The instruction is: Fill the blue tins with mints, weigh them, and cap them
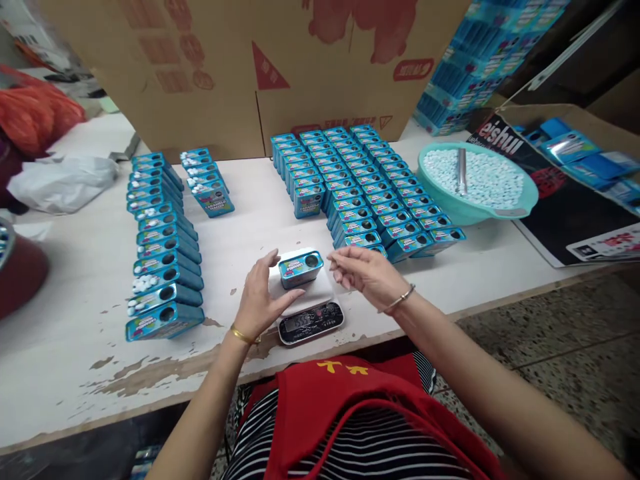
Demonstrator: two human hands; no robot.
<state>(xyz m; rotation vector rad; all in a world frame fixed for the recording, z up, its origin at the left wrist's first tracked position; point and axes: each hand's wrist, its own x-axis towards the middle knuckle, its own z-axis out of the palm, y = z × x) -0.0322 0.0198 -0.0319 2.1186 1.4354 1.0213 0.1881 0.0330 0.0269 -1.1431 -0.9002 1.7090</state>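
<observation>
A blue candy tin [301,268] with a round hole in its lid stands upright on the white digital kitchen scale [311,325]. At its left side is my left hand [260,297], thumb and fingers spread apart; I cannot tell whether it touches the tin. My right hand [367,273] hovers just right of the tin's hole, fingertips pinched together. Whatever is in that pinch, if anything, is hidden. Dark digits on the scale's display are too blurred to read surely.
Rows of holed blue tins [357,180] fill the back middle. More tins [163,260], some topped with white candies, line the left. A turquoise bowl [527,190] of small candies holds a metal scoop [461,172]. Behind stands a cardboard box [210,120]; stacked tins [465,67] rise back right.
</observation>
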